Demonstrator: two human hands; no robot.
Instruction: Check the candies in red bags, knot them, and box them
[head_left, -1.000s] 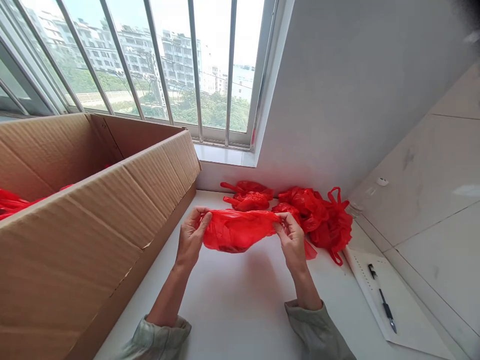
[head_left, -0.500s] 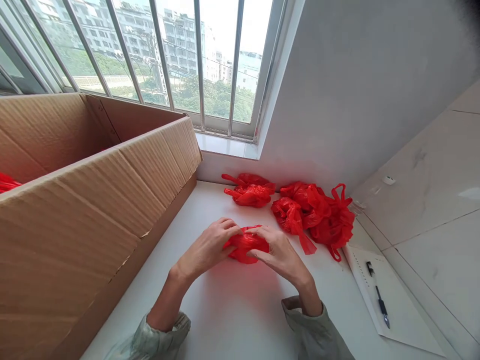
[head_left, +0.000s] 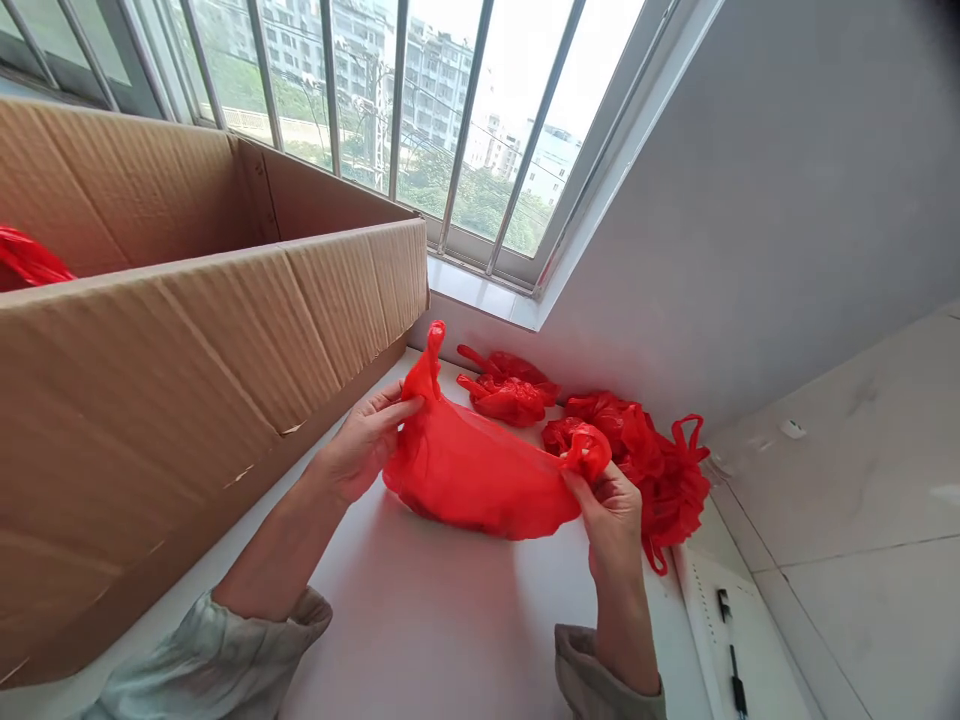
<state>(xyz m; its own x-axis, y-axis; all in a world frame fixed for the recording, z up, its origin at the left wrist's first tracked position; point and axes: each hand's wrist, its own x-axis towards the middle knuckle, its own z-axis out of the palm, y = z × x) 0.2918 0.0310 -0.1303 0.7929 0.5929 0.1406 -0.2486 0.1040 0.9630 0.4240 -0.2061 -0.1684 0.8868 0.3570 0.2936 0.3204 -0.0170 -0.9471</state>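
A red plastic bag is stretched wide between my two hands, over the white tabletop. My left hand pinches its left upper corner, just under a handle loop that sticks up. On the other side, my right hand grips the bag's right corner, where the other handle is bunched. Whatever the bag contains, if anything, is hidden. Behind it against the wall lies a crumpled red bag. A heap of red plastic bags lies to the right, partly behind my right hand.
A large open cardboard box fills the left side, with red plastic showing inside. At the right lie a notebook, a pen and its cap. A barred window is behind.
Both hands were cupped around a compact, bunched red bag. They have moved apart, and the bag is now lifted and spread between them. The view has tilted and shifted.
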